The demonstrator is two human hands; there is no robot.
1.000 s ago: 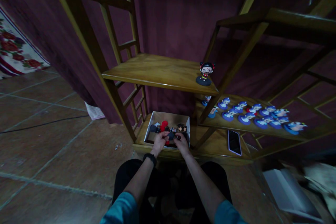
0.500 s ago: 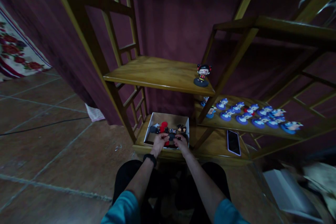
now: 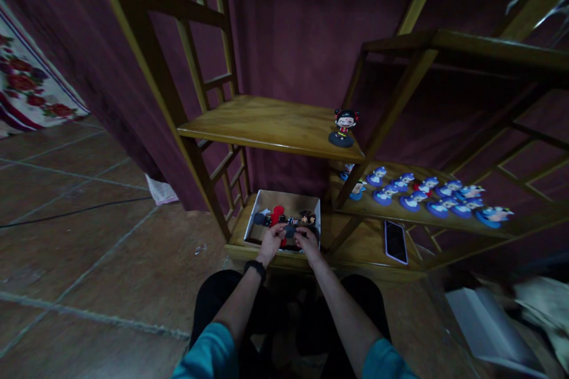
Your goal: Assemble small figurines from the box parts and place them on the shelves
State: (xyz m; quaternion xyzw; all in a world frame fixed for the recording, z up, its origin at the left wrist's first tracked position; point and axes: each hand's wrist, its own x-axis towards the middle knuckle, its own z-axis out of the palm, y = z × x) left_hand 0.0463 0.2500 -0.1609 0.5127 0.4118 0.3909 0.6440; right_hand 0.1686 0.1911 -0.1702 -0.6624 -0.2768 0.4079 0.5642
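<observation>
Wooden shelving [image 3: 271, 124], stepped in tiers against a dark maroon curtain, carried the display pieces. Lowest tier: open cardboard box [image 3: 284, 200], filled with small red and black figurine parts. Left hand [image 3: 270, 240] and right hand [image 3: 306, 239] both reached into the near edge of the box, fingers curled together around a small dark piece [image 3: 290, 230] held between them just above the contents; grip narrow on both sides, closed on that piece, probably two-handed because the item was small and needed steadying or fitting. Black wristband [image 3: 255, 266] on the left wrist. One finished figurine [image 3: 344, 127], upright on its round base, at the right end of the middle shelf, well apart from the box. Row of blue-based figures [image 3: 427, 195] laid flat along the lower right shelf, likely grouped by type. Phone [image 3: 395, 241] lying flat on the bottom board, just right of the box. Exact shape of the held piece not discernible in the dim light; fingertips partly masked by it; box contents too small to identify individually; white items at lower right blurred and cut off by the frame edge.
</observation>
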